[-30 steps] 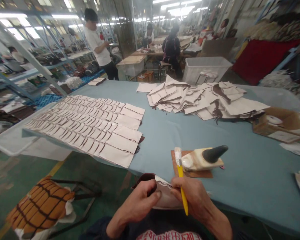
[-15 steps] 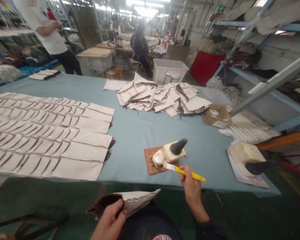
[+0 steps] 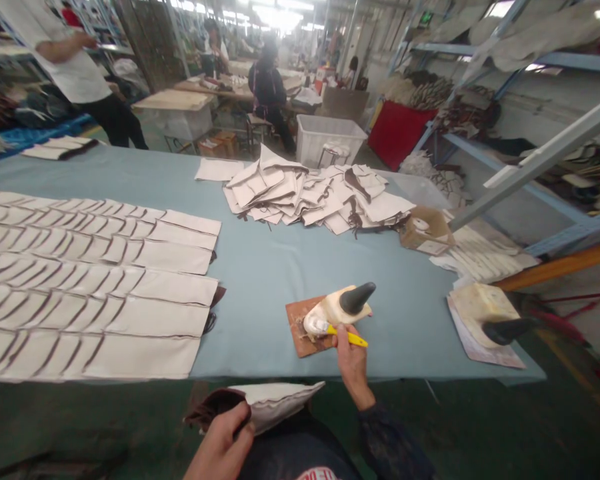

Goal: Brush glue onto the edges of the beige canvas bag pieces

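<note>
My right hand [image 3: 351, 360] is closed around the yellow handle of a brush [image 3: 353, 337]. Its bristles reach into the mouth of a cream-coloured container [image 3: 334, 308] with a black cone-shaped part on top, lying tilted on a brown board [image 3: 300, 340]. White stuff coats the container's mouth; I cannot tell what it is. Low in view, near my lap, my left hand [image 3: 225, 433] grips a folded fabric piece [image 3: 275, 405], off-white outside with a dark brown inside. Thumb and fingers pinch its brown edge.
Overlapping off-white pieces lie in rows [image 3: 105, 287] on the left of the blue-green table [image 3: 260, 267]. A loose heap of pieces [image 3: 320, 190] is at the back, beside a cardboard box [image 3: 427, 230]. A second cream container [image 3: 485, 313] stands far right. Two people are beyond the table.
My right hand has moved the brush left and up, its bristles going from the container's lip into its mouth. The left hand still holds the fabric piece. The view has shifted slightly.
</note>
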The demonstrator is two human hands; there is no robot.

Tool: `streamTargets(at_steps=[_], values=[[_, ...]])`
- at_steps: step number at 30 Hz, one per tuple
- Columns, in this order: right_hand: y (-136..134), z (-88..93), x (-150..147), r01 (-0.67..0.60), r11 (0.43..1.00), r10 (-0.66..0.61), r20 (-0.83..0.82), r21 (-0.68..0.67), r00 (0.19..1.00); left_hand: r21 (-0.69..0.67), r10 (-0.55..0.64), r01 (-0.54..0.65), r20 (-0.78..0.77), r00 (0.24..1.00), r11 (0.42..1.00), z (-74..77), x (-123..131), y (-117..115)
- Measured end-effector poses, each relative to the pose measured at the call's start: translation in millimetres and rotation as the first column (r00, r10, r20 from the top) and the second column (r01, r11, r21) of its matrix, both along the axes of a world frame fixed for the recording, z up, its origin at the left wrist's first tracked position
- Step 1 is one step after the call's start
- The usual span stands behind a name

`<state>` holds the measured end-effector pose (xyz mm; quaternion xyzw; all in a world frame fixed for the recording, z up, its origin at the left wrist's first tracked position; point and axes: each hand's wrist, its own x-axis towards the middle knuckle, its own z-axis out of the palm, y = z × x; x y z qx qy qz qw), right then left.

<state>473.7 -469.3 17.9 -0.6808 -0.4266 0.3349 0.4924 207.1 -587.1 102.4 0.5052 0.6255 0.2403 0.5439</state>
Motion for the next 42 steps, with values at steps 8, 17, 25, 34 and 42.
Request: streamTargets(at_steps=[8, 17, 25, 34, 42], values=[[17, -9.6, -13, -0.093, 0.992, 0.107, 0.196, -0.081, 0.975, -0.013, 0.025, -0.025, -0.017, 1.0, 1.0, -0.5, -8, 6], [27, -6.7, -14, -0.087, 0.989, 0.109, 0.194, -0.121, 0.975, -0.01, 0.067, -0.067, 0.021, 0.998, 0.998, 4.6, -11, 13], [0, -24.2, -2, 0.015, 0.985, -0.022, -0.04, -0.172, 0.999, -0.013, 0.055, -0.055, 0.029, 0.998, 0.998, 5.1, -6, 23], [-23, -27.9, 0, 0.158, 0.973, -0.177, -0.098, -0.171, 0.979, 0.002, -0.031, 0.031, 0.02, 0.999, 1.0, -1.7, 1, 28], [-24, -12.9, 1, 0.069, 0.994, -0.073, -0.04, -0.089, 0.997, 0.0, -0.058, 0.058, 0.005, 0.998, 0.998, -0.2, 1, 29]])
